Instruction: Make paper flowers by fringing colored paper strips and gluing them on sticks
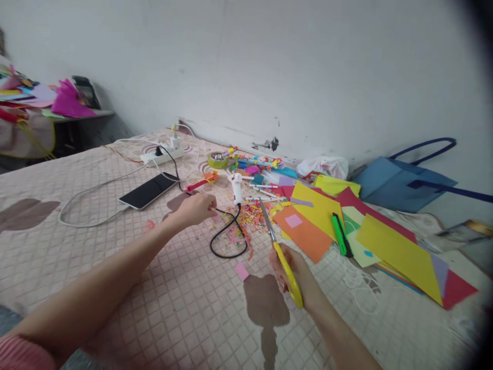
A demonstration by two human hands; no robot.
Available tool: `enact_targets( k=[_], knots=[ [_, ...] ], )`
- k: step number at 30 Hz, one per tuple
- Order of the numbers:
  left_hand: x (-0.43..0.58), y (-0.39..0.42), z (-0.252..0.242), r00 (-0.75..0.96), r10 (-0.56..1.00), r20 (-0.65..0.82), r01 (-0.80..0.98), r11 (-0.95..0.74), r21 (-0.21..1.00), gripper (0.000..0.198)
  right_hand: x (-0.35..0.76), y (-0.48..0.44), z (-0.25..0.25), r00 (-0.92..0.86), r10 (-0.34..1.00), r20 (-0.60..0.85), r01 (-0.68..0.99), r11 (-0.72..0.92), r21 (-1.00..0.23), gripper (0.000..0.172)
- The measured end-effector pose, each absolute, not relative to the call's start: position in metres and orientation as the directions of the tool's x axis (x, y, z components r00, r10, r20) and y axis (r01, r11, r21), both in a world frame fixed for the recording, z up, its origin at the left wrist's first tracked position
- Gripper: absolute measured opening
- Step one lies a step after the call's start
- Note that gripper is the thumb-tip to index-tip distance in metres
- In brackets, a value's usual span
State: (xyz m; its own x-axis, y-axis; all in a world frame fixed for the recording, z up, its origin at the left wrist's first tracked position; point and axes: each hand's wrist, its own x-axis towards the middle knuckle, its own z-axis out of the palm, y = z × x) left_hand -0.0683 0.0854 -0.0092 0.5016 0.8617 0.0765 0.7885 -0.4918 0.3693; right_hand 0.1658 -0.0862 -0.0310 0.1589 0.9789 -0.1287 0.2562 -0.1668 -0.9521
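Observation:
My right hand (296, 272) grips yellow-handled scissors (280, 252), blades closed and pointing away toward a heap of colourful paper scraps (250, 218). My left hand (198, 208) reaches forward with fingers curled and pinched near a black cable (227, 239) and a small pink scrap; what it pinches is too small to name. A white glue gun (236, 187) lies just beyond it. A small pink paper square (242, 271) lies between my hands.
Sheets of orange, yellow, red and green paper (319, 216) spread to the right with a green marker (341, 235). A phone (148, 190), a power strip (162, 155), a tape roll (218, 160), pens and a blue bag (400, 180) lie by the wall.

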Motion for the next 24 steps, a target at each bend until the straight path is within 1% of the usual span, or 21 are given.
enact_targets(
  k=[3, 5, 6, 7, 8, 10, 11, 13, 16, 18, 21, 23, 24],
  knots=[
    [-0.066, 0.081, -0.005, 0.446, 0.871, 0.205, 0.812, -0.49, 0.316, 0.016, 0.168, -0.085, -0.032, 0.163, 0.971, -0.174, 0.257, -0.212, -0.943, 0.037],
    [-0.06, 0.073, 0.0, 0.459, 0.837, 0.298, 0.775, -0.541, 0.327, 0.015, 0.169, -0.084, -0.031, 0.159, 0.971, -0.178, 0.252, -0.215, -0.943, 0.038],
    [-0.055, 0.067, 0.002, 0.498, 0.809, 0.312, 0.728, -0.586, 0.356, 0.015, 0.169, -0.084, -0.031, 0.156, 0.972, -0.177, 0.246, -0.212, -0.946, 0.039],
    [-0.05, 0.06, 0.003, 0.567, 0.764, 0.307, 0.651, -0.644, 0.402, 0.015, 0.17, -0.083, -0.03, 0.152, 0.972, -0.178, 0.236, -0.211, -0.949, 0.04],
    [-0.045, 0.052, 0.004, 0.652, 0.713, 0.258, 0.561, -0.682, 0.47, 0.015, 0.17, -0.082, -0.029, 0.154, 0.971, -0.184, 0.225, -0.216, -0.95, 0.041],
    [-0.035, 0.038, 0.004, 0.817, 0.561, 0.136, 0.381, -0.7, 0.604, 0.013, 0.171, -0.082, -0.028, 0.165, 0.964, -0.208, 0.196, -0.239, -0.951, 0.044],
    [-0.031, 0.031, 0.003, 0.867, 0.489, 0.097, 0.323, -0.699, 0.638, 0.011, 0.171, -0.081, -0.027, 0.176, 0.959, -0.22, 0.186, -0.252, -0.95, 0.046],
    [-0.026, 0.021, -0.001, 0.925, 0.375, 0.07, 0.239, -0.712, 0.66, 0.008, 0.17, -0.081, -0.025, 0.191, 0.953, -0.236, 0.177, -0.27, -0.947, 0.048],
    [-0.024, 0.013, -0.009, 0.964, 0.251, 0.092, 0.137, -0.758, 0.638, 0.005, 0.17, -0.081, -0.026, 0.18, 0.959, -0.22, 0.198, -0.255, -0.946, 0.049],
    [-0.023, 0.011, -0.013, 0.967, 0.23, 0.11, 0.113, -0.774, 0.623, 0.004, 0.17, -0.08, -0.027, 0.175, 0.962, -0.208, 0.215, -0.243, -0.946, 0.048],
    [-0.023, 0.009, -0.014, 0.96, 0.25, 0.127, 0.116, -0.766, 0.632, 0.01, 0.172, -0.08, -0.03, 0.188, 0.959, -0.213, 0.214, -0.251, -0.944, 0.048],
    [-0.023, 0.009, -0.011, 0.946, 0.308, 0.101, 0.157, -0.708, 0.689, 0.01, 0.173, -0.079, -0.031, 0.191, 0.957, -0.218, 0.194, -0.255, -0.947, 0.048],
    [-0.023, 0.009, -0.009, 0.929, 0.361, 0.083, 0.188, -0.653, 0.734, 0.011, 0.173, -0.079, -0.031, 0.19, 0.957, -0.218, 0.179, -0.252, -0.951, 0.048]
  ],
)
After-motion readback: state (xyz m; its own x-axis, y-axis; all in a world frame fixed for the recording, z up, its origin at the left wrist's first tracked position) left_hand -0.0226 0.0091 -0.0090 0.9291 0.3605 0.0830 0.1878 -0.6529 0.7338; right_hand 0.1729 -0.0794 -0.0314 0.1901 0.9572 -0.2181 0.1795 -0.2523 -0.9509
